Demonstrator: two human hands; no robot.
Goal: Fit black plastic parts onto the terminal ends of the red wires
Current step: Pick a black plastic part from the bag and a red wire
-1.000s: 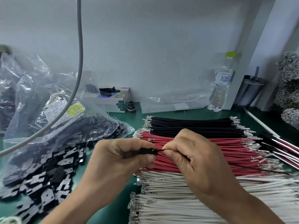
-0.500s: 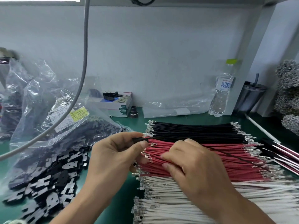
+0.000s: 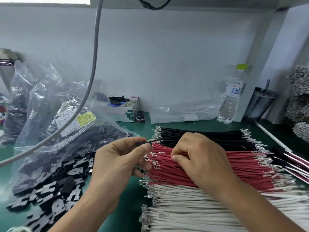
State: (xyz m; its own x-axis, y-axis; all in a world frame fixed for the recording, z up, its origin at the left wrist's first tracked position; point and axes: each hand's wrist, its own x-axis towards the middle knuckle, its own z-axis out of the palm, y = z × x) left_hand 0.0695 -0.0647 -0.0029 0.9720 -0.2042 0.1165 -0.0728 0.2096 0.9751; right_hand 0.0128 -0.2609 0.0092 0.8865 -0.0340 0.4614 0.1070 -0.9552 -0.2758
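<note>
1. left hand (image 3: 120, 158) pinches a black plastic part (image 3: 142, 144) between thumb and forefinger, just left of the red wires (image 3: 209, 166); a black wire (image 3: 163, 139) trails from it
2. right hand (image 3: 200, 158) rests on the red wires, fingers curled; probably picking at one, hard to tell

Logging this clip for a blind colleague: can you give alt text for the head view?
The left hand pinches a black plastic part with a black wire trailing right, while the right hand picks at the red wires, stacked between black wires and white wires.
</note>
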